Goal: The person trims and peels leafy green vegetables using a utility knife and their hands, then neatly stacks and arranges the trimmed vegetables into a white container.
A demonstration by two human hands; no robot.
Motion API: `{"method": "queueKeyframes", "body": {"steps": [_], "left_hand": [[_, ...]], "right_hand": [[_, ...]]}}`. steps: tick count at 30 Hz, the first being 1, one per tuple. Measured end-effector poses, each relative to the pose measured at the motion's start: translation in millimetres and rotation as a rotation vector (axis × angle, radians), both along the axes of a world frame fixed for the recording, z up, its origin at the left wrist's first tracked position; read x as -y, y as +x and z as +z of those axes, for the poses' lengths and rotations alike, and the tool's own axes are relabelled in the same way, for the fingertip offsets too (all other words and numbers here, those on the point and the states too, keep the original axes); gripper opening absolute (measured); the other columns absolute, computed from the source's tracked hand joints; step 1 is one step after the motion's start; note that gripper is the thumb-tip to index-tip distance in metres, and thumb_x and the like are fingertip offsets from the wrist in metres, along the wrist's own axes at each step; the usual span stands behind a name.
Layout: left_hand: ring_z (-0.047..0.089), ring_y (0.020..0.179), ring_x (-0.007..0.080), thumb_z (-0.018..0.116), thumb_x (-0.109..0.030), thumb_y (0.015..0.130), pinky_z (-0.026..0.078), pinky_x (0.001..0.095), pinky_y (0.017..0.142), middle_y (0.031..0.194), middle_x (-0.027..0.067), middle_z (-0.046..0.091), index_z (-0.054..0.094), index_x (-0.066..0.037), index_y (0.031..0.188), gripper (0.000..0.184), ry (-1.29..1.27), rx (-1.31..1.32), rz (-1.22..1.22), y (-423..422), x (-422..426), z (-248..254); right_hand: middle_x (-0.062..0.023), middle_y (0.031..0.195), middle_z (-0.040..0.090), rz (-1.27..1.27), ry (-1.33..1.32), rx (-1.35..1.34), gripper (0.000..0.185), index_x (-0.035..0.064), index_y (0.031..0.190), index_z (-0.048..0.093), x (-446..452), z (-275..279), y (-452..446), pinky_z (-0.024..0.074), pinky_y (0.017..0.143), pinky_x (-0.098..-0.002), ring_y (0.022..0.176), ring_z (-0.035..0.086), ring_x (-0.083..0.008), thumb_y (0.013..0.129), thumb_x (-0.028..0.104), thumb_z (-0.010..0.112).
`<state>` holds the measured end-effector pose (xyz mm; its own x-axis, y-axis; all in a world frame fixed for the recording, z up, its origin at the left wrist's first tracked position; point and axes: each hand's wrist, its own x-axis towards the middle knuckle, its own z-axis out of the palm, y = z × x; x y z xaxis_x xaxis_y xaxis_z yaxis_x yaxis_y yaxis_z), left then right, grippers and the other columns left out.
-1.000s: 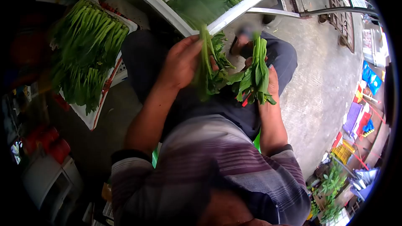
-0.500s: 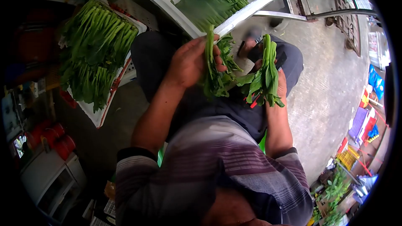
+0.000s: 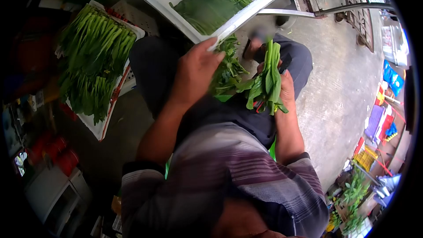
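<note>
My left hand [image 3: 196, 70] is raised beside the near edge of the white box, its fingers apart and nothing visible between them. Leafy greens [image 3: 229, 68] lie just to its right, low between the knees. My right hand [image 3: 286, 86] grips a small bunch of leafy stalks [image 3: 269, 75], cut ends up and leaves hanging down. A dark object [image 3: 285, 63] shows beside that hand, too small to identify. Something red peeks out under the leaves. Laid-out greens [image 3: 216, 2] fill part of the white box [image 3: 240, 25].
At the left, a white tray [image 3: 99, 128] carries a thick pile of long-stemmed greens [image 3: 97, 48]. My knees frame the work area. A metal rail [image 3: 293, 13] and a rusty frame [image 3: 359, 22] stand at the upper right. Red containers [image 3: 66, 161] are at the lower left.
The stalks that were in my left hand are no longer there, and its fingers have spread. My right hand still has its bunch. The view has shifted slightly.
</note>
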<state>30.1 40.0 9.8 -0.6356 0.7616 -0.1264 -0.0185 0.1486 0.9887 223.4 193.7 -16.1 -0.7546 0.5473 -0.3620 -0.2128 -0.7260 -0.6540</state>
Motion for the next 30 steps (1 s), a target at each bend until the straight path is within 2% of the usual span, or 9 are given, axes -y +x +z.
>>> {"method": "queueKeyframes", "body": {"steps": [3, 6, 9, 10, 12, 15, 21, 30], "left_hand": [[0.058, 0.081, 0.0048, 0.067, -0.014, 0.096, 0.047, 0.0208, 0.072, 0.086, 0.0009, 0.068, 0.068, 0.003, 0.108, 0.021, -0.074, -0.022, -0.022, 5.6, -1.1, 12.2], [0.056, 0.076, 0.0033, 0.068, -0.013, 0.095, 0.046, 0.02, 0.069, 0.082, -0.0008, 0.067, 0.07, 0.002, 0.097, 0.016, -0.037, 0.156, -0.21, 10.9, -15.1, 13.7], [0.057, 0.076, 0.0037, 0.07, -0.014, 0.094, 0.047, 0.0207, 0.069, 0.081, -0.001, 0.066, 0.07, 0.002, 0.097, 0.016, -0.036, 0.188, -0.259, 17.4, -27.0, 10.7], [0.058, 0.076, 0.0041, 0.07, -0.013, 0.094, 0.047, 0.0209, 0.069, 0.082, -0.0007, 0.066, 0.069, 0.002, 0.097, 0.015, -0.057, 0.172, -0.304, 18.2, -29.0, 13.4], [0.059, 0.076, 0.0049, 0.07, -0.012, 0.093, 0.048, 0.0213, 0.069, 0.083, -0.0003, 0.066, 0.069, 0.001, 0.097, 0.014, -0.102, 0.142, -0.39, 18.7, -31.1, 21.2], [0.06, 0.078, 0.0057, 0.069, -0.01, 0.093, 0.048, 0.0216, 0.07, 0.086, 0.0009, 0.067, 0.068, 0.001, 0.099, 0.013, 0.039, 0.289, -0.399, 23.6, -29.4, -0.8], [0.059, 0.079, 0.0046, 0.068, -0.007, 0.093, 0.048, 0.021, 0.069, 0.087, 0.0005, 0.066, 0.067, 0.001, 0.101, 0.012, 0.026, 0.416, -0.424, 16.7, -23.7, -8.5], [0.058, 0.077, 0.0029, 0.065, -0.004, 0.093, 0.048, 0.0213, 0.067, 0.085, 0.0005, 0.068, 0.068, 0.005, 0.1, 0.011, -0.031, 0.152, -0.43, 12.4, -20.4, 3.0]], "right_hand": [[-0.0125, 0.097, 0.061, -0.01, -0.032, -0.003, 0.053, 0.0023, 0.129, 0.051, 5.4, 5.2, -4.7, 0.0541, 0.069, -0.0284, 0.08, 0.064, -0.0186, 0.079, 0.003, 0.068], [-0.0106, 0.098, 0.062, 0.022, -0.094, 0.0, 0.053, 0.0021, 0.129, 0.052, 7.9, 5.5, -4.5, 0.0537, 0.071, -0.0267, 0.081, 0.064, -0.0178, 0.078, -0.003, 0.064], [-0.0037, 0.11, 0.064, 0.091, -0.076, 0.012, 0.065, 0.0, 0.139, 0.047, 4.9, -6.5, 1.3, 0.0556, 0.082, -0.0279, 0.092, 0.067, -0.0147, 0.078, -0.006, 0.067], [-0.0036, 0.109, 0.065, 0.075, -0.052, 0.013, 0.059, -0.0004, 0.134, 0.051, 5.4, -6.3, 0.0, 0.055, 0.083, -0.027, 0.092, 0.066, -0.0137, 0.079, -0.006, 0.068], [-0.0041, 0.108, 0.065, 0.039, -0.068, 0.006, 0.056, -0.0002, 0.132, 0.053, 9.0, -1.9, -4.5, 0.0548, 0.083, -0.0267, 0.093, 0.066, -0.0135, 0.079, -0.006, 0.068], [-0.0049, 0.106, 0.066, 0.032, -0.067, 0.036, 0.053, -0.0003, 0.13, 0.054, 10.0, 0.6, -5.3, 0.0555, 0.081, -0.0264, 0.091, 0.067, -0.0131, 0.079, -0.007, 0.066], [-0.0046, 0.104, 0.067, 0.058, -0.057, 0.059, 0.051, -0.0005, 0.128, 0.055, 11.9, 0.2, -6.6, 0.0562, 0.078, -0.026, 0.088, 0.067, -0.0127, 0.079, -0.007, 0.065], [-0.0045, 0.104, 0.067, 0.087, -0.003, 0.091, 0.049, 0.0001, 0.124, 0.057, 11.0, -3.6, -5.8, 0.0547, 0.08, -0.0265, 0.089, 0.066, -0.0127, 0.076, -0.004, 0.064]]}}
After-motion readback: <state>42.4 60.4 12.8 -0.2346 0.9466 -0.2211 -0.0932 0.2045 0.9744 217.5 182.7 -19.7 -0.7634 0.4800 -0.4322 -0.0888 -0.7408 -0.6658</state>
